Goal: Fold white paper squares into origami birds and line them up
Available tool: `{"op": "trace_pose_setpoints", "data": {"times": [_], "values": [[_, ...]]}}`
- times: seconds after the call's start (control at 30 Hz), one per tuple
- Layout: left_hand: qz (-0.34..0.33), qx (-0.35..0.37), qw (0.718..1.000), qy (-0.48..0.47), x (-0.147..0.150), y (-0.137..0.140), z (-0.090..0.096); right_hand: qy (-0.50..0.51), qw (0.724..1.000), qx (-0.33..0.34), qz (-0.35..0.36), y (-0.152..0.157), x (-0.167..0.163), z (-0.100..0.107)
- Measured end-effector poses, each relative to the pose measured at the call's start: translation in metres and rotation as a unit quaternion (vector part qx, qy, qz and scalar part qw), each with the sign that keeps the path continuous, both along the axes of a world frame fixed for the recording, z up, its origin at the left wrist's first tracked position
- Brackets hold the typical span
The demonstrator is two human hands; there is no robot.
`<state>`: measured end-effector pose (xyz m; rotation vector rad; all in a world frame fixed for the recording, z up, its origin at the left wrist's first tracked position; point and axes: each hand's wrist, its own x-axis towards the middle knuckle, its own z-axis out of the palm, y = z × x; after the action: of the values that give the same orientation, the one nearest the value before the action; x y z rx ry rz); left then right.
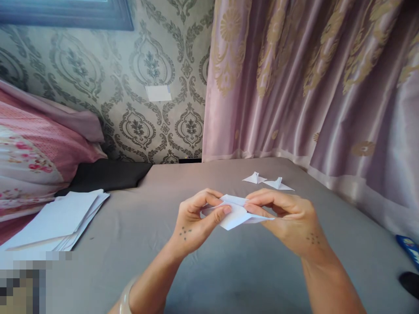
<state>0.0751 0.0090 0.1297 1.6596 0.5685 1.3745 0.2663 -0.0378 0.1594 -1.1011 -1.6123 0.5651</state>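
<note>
A white folded paper (233,216) is showing angular flaps, with one point jutting toward the near edge of the grey surface (157,244) and a thin flap tapering rightward. It is hanging above the surface, well in from the far edge. The left hand (198,220) is pinching its left side between thumb and fingers; the right hand (293,220) is clamping its right side, thumb partly hidden. Two white folded pieces (279,184) are lying near the far right corner.
</note>
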Motion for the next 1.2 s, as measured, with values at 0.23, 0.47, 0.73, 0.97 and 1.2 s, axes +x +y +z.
{"op": "trace_pose_setpoints", "data": {"times": [0.23,0.47,0.73,0.97,1.2], "values": [[0.003,-0.007,0.999,-0.034,0.004,0.0,-0.003,0.033,0.998,-0.038,-0.044,0.001,-0.006,0.003],[0.027,-0.034,0.997,-0.066,0.007,0.004,-0.012,0.083,0.994,-0.036,-0.062,0.007,-0.006,-0.003],[-0.013,0.088,0.975,0.206,-0.009,0.002,0.006,0.073,0.995,-0.068,-0.029,0.01,-0.002,-0.001],[-0.04,0.057,0.978,0.198,-0.006,-0.003,0.012,0.109,0.99,-0.083,0.018,0.013,0.003,-0.003],[-0.022,0.044,0.981,0.187,-0.005,-0.003,0.011,0.112,0.992,-0.058,-0.013,0.012,-0.002,-0.001]]}}
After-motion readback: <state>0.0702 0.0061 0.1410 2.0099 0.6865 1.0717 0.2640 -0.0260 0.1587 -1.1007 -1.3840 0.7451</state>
